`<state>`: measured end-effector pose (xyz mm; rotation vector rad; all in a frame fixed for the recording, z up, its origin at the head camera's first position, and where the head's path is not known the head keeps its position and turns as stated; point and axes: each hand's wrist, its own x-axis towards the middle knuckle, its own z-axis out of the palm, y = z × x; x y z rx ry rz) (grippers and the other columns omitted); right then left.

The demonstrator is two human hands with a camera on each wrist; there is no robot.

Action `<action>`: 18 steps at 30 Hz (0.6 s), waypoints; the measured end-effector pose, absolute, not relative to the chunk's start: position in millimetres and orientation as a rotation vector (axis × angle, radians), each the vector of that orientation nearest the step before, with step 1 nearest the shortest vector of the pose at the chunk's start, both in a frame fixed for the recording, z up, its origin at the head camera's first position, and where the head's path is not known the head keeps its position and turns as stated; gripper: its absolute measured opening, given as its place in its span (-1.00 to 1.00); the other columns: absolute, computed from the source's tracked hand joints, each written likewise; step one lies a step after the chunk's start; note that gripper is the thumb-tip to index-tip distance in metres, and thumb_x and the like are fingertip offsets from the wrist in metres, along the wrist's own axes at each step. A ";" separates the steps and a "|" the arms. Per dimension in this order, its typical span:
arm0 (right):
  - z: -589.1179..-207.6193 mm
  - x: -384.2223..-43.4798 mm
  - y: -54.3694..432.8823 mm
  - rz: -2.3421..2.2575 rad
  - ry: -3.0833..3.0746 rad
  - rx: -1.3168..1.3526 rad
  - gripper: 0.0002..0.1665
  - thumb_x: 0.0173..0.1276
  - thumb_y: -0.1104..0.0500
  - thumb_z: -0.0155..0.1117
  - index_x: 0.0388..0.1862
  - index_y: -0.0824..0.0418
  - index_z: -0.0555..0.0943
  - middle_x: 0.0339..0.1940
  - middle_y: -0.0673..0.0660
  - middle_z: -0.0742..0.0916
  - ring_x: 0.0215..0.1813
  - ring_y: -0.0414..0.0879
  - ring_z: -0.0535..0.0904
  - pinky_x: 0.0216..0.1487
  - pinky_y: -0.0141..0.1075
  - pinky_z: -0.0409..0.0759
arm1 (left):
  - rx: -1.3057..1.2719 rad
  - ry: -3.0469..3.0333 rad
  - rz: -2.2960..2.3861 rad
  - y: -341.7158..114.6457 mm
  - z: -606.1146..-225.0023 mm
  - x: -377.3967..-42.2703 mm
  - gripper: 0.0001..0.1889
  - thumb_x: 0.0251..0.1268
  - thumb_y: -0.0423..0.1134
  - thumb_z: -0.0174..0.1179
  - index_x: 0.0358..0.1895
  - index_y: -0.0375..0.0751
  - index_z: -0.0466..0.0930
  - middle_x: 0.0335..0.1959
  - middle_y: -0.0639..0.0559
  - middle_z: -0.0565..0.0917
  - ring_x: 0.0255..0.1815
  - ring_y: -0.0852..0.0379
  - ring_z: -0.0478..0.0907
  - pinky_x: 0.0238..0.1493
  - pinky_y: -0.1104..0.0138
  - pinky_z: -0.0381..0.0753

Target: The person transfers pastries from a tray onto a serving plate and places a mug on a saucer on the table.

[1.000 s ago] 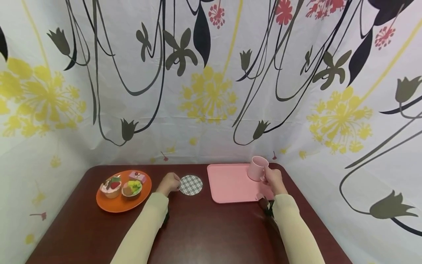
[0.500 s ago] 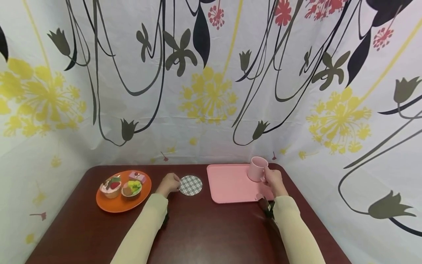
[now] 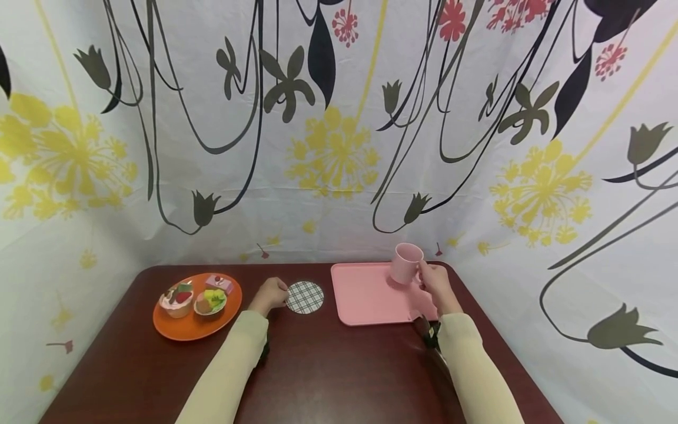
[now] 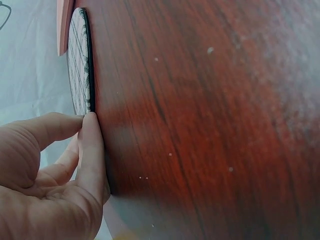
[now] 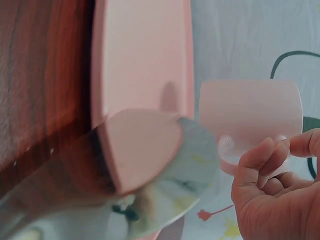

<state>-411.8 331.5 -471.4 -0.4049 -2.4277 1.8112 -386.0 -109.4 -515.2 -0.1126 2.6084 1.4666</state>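
Note:
In the head view my right hand [image 3: 435, 282] grips the handle of a pink mug [image 3: 405, 266]. The mug is upright above the far right part of a pink tray [image 3: 365, 300]. From the right wrist, a narrow gap shows between the mug [image 5: 250, 107] and the tray [image 5: 145, 55]; fingers and thumb close on the handle. My left hand [image 3: 271, 294] is at the left edge of a round checked coaster [image 3: 305, 297], which lies on the table. The left wrist view shows thumb and forefinger pinching the rim of the coaster [image 4: 80, 62].
On the left an orange plate [image 3: 182, 331] carries toy cakes: a cupcake [image 3: 177, 301], a fruit tart [image 3: 210, 301] and a pink slice [image 3: 219, 282]. A shiny mirror-like blade [image 5: 155, 155] lies by my right wrist. Patterned cloth [image 3: 339, 224] hangs behind the dark wooden table [image 3: 328, 377].
My right hand has raised the mug off the tray and shifted it slightly left. The left hand stays at the coaster, which has not moved.

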 end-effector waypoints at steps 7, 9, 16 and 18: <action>-461.1 -409.9 315.1 1.784 -2.439 -0.322 -0.54 0.63 -0.01 0.06 -0.48 0.22 0.48 -0.51 0.03 0.55 -0.40 -0.14 0.42 -0.34 -0.35 0.58 | -0.103 2.605 1.483 -110.6 -516.2 -386.1 -0.76 0.43 -0.50 0.08 0.08 -0.54 0.54 0.06 -0.41 0.63 -0.06 -0.19 0.74 -0.07 0.15 0.87; -459.0 -409.6 310.8 1.768 -2.453 -0.306 -0.54 0.62 0.00 0.05 -0.49 0.21 0.48 -0.51 0.01 0.56 -0.39 -0.14 0.43 -0.31 -0.33 0.59 | -0.103 2.602 1.495 -110.5 -516.0 -385.7 -0.75 0.42 -0.50 0.08 0.08 -0.55 0.54 0.06 -0.42 0.63 -0.07 -0.20 0.74 -0.07 0.16 0.87; -451.5 -406.7 298.9 1.772 -2.456 -0.251 -0.54 0.63 -0.01 0.05 -0.46 0.23 0.51 -0.49 0.00 0.56 -0.34 -0.14 0.44 -0.27 -0.31 0.62 | -0.133 2.638 1.472 -109.1 -515.1 -383.7 -0.75 0.42 -0.47 0.12 0.07 -0.52 0.57 0.04 -0.37 0.65 -0.10 -0.12 0.73 -0.09 0.20 0.86; -450.5 -405.7 295.3 1.783 -2.451 -0.230 -0.55 0.62 0.00 0.05 -0.46 0.24 0.50 -0.47 0.02 0.55 -0.35 -0.13 0.43 -0.27 -0.30 0.62 | -0.142 2.644 1.470 -109.5 -516.0 -384.3 -0.76 0.44 -0.46 0.13 0.08 -0.51 0.58 0.06 -0.37 0.65 -0.08 -0.14 0.73 -0.05 0.16 0.86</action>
